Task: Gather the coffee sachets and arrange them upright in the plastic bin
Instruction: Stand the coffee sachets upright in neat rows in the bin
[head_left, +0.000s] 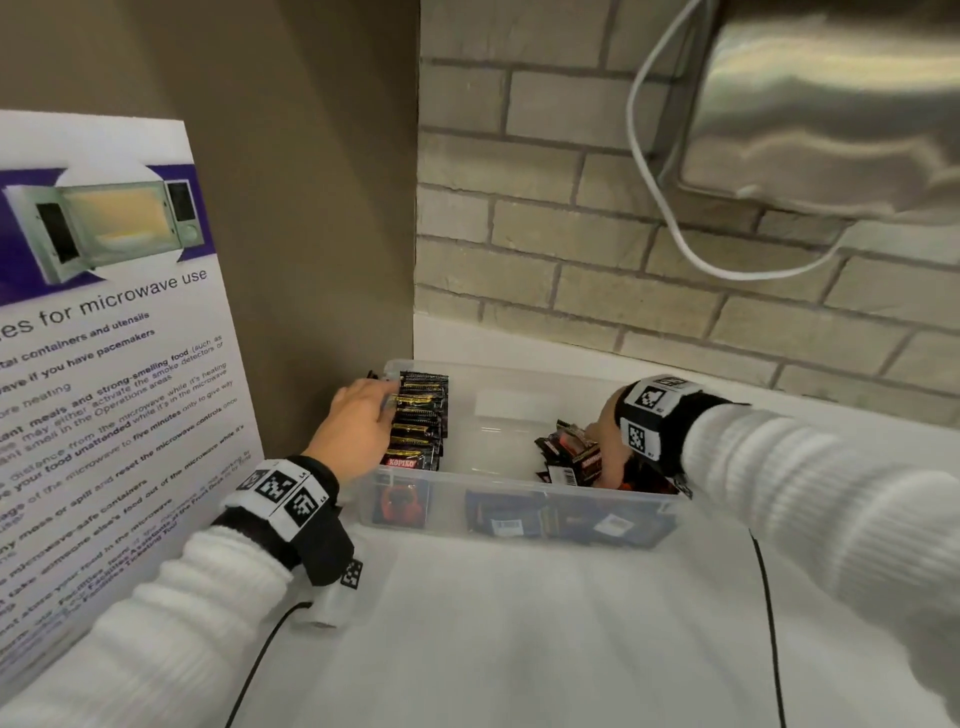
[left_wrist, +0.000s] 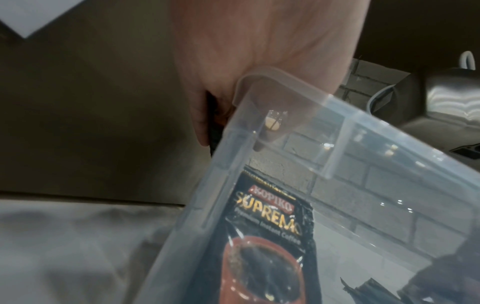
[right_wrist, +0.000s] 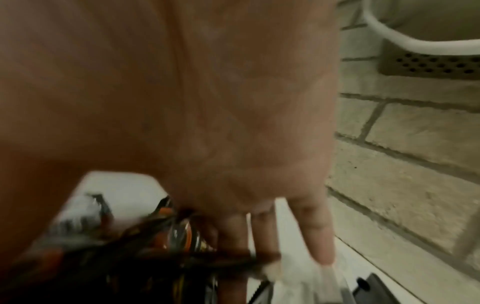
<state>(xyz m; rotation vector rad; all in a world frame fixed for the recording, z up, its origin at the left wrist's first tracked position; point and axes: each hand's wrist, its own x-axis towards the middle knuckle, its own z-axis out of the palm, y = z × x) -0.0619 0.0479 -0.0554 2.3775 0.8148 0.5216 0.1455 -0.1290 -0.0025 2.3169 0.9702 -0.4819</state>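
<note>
from the head view the left hand (head_left: 358, 428) lies palm-down with fingers stretched flat over a tight row of upright black coffee sachets (head_left: 420, 421) at the left end of the clear plastic bin (head_left: 519, 512) on the white counter (head_left: 519, 623), while the right hand (head_left: 605, 441) reaches down at the right end among a loose jumble of sachets (head_left: 569, 457), its grip hidden there. the left wrist view shows the palm (left_wrist: 259, 51) over the bin's rounded translucent corner (left_wrist: 249, 82) with a glossy sachet (left_wrist: 270, 236) standing against the wall. the blurred right wrist view shows fingers (right_wrist: 319, 232) pointing down, several closed around crinkled dark sachets (right_wrist: 161, 257).
</note>
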